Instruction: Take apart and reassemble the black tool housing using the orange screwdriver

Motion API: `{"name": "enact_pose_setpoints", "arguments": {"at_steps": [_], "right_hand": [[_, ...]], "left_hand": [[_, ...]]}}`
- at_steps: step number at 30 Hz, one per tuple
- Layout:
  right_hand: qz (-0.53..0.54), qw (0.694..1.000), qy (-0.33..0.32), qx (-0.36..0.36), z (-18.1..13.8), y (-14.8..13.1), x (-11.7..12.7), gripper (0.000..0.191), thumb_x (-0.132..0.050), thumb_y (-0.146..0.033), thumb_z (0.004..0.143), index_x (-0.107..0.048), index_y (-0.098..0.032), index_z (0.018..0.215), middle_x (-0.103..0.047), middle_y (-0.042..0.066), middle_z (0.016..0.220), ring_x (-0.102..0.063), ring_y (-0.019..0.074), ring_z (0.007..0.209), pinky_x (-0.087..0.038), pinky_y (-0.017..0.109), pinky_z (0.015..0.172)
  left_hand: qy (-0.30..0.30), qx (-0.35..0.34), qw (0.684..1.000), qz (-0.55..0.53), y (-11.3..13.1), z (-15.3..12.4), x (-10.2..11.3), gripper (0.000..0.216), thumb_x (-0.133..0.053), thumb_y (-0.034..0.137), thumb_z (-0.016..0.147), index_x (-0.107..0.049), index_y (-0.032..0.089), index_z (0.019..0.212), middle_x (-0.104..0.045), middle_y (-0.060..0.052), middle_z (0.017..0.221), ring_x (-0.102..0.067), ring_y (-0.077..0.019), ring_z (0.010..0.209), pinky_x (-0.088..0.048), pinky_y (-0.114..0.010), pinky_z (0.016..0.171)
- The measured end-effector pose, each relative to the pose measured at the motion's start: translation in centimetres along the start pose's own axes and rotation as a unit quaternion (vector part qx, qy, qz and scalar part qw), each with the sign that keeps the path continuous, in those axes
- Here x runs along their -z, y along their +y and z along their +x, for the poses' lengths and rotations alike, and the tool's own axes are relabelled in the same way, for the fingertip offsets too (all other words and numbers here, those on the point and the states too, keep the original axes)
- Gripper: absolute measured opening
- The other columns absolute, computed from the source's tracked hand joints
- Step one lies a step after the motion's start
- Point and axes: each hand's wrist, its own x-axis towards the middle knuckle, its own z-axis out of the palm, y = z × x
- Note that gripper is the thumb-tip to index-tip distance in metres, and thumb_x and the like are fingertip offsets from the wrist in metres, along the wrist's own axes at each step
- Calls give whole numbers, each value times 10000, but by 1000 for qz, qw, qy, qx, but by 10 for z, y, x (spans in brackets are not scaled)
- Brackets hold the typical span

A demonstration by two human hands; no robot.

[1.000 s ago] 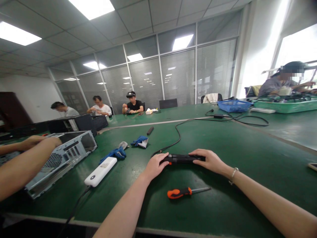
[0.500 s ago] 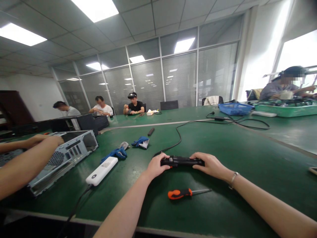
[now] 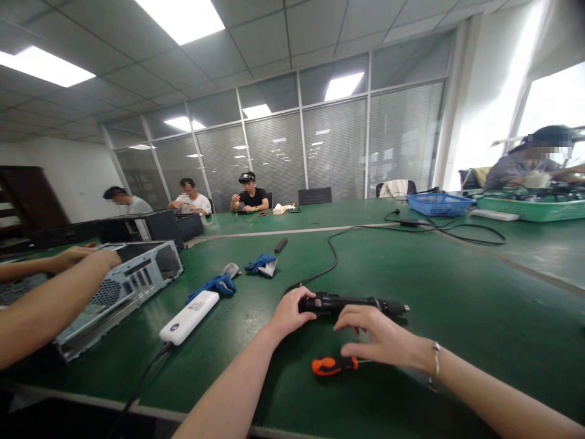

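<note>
A black electric screwdriver (image 3: 351, 303) lies across the green table, its bit end pointing right and a black cord running from its left end. My left hand (image 3: 295, 314) grips that left end, thumb in front and fingers behind. Apart from the tool, my right hand (image 3: 379, 338) hovers in front of it with fingers spread and nothing in them. Below this hand lies a screwdriver with an orange and black handle (image 3: 333, 365). Its shaft is mostly hidden behind my right hand.
Left of me a co-worker's arms (image 3: 68, 286) reach into a metal computer case (image 3: 137, 280). A white power strip (image 3: 189, 317) and blue gloves (image 3: 217, 285) lie nearer. A blue basket (image 3: 441, 206) and a green basket (image 3: 534, 208) stand at the back right. Several people sit around.
My right hand has let go of the electric screwdriver and come toward me, over the orange-handled screwdriver. The electric screwdriver's bit end is now uncovered. My left hand keeps its hold.
</note>
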Motion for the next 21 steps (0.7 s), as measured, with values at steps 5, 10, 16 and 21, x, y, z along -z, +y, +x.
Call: {"name": "enact_pose_setpoints", "arguments": {"at_steps": [5, 10, 16, 21], "right_hand": [[-51, 992, -111, 42, 14, -38, -7, 261, -755, -302, 711, -680, -215, 946, -665, 20, 846, -617, 172, 695, -471, 257, 618], [-20, 999, 36, 19, 37, -34, 8, 183, -615, -277, 838, -632, -210, 1007, -654, 19, 786, -598, 150, 642, -477, 237, 578], [46, 907, 418, -40, 35, -1, -2, 541, -509, -335, 925, -301, -209, 1409, -628, 86, 1023, -653, 187, 809, -558, 333, 736], [-49, 928, 365, 45, 27, 0, -17, 473, -454, -243, 949, -322, -229, 1403, -601, 96, 1059, -629, 203, 891, -562, 360, 790]], "left_hand": [[6, -7, 1000, -5, 2, -1, 1, 432, -802, 146, 629, -622, 208, 1017, -667, -32, 1037, -607, -237, 993, -447, -335, 900], [9, -5, 1000, -11, 4, -3, 1, 383, -768, 132, 663, -627, 205, 1012, -676, -25, 1015, -620, -222, 950, -461, -317, 867], [7, 11, 1000, 1, 6, -4, 3, 437, -802, 160, 637, -624, 216, 1032, -671, -30, 1055, -613, -237, 986, -449, -337, 888], [2, 11, 1000, 1, 7, -3, 4, 423, -786, 159, 658, -619, 226, 1041, -672, -27, 1048, -619, -232, 974, -454, -339, 887]]}}
